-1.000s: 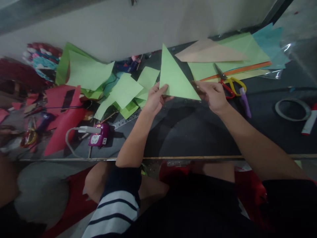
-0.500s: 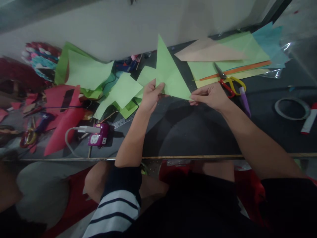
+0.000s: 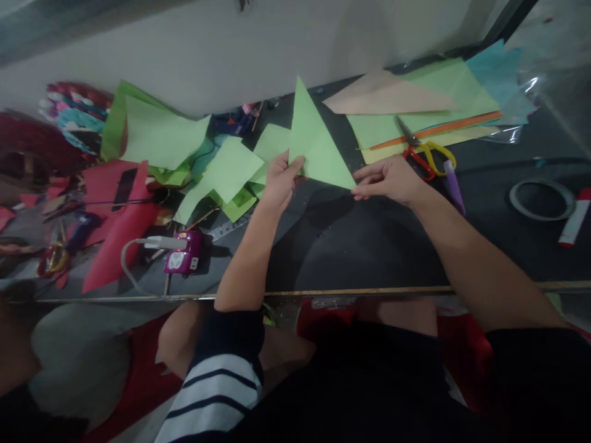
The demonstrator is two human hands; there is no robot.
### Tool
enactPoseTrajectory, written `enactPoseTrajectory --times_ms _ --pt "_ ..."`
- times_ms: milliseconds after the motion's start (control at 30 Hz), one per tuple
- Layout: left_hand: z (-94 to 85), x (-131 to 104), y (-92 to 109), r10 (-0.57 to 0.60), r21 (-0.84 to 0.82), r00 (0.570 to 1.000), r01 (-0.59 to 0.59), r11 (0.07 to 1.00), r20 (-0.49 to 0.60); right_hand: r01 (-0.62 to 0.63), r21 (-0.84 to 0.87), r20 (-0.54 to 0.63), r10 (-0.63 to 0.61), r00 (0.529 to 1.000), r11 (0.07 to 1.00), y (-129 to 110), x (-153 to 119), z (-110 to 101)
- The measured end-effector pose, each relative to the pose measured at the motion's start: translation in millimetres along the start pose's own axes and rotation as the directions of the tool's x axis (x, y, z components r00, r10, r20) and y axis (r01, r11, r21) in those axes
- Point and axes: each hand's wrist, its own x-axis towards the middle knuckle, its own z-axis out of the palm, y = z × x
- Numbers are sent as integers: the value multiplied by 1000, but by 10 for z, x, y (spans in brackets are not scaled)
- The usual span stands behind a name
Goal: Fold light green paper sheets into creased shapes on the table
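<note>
Left hand (image 3: 279, 178) and right hand (image 3: 392, 179) flank the gripped green triangle (image 3: 316, 144).

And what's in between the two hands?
A light green paper triangle, as the head view shows. The left hand grips its lower left edge, and the right hand pinches its lower right corner.

this looks like a craft workspace, whether in a home or workshop is unclear: coloured paper (image 3: 157, 132), scissors (image 3: 414, 143) and a red-capped marker (image 3: 574, 220) lie on a dark worktable (image 3: 341, 264).
</note>
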Motion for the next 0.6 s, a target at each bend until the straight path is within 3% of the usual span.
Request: enactPoseTrajectory --times_ms 200,300,333,400,467,533,600 --pt "-196 71 12 -54 -35 998 53 998 -35 -121 -152 133 141 981 981 -1 -6 -51" --pt "-204 14 61 -165 8 974 166 986 153 -95 -129 26 100 995 987 47 38 -39" --pt "-184 -16 85 -209 44 943 205 978 259 -68 -118 -22 66 998 991 55 51 -26" --pt "-121 -79 143 -280 134 841 246 960 463 22 -84 -85 -29 996 996 53 64 15" --pt "-54 -134 212 -311 207 746 233 950 589 139 -62 -115 -146 983 988 39 63 63" --pt "-10 -171 276 -326 256 707 207 944 628 250 -79 -163 -260 952 965 36 60 100" --pt "1 -182 307 -334 284 711 195 939 619 326 -127 -226 -347 910 937 58 68 110"
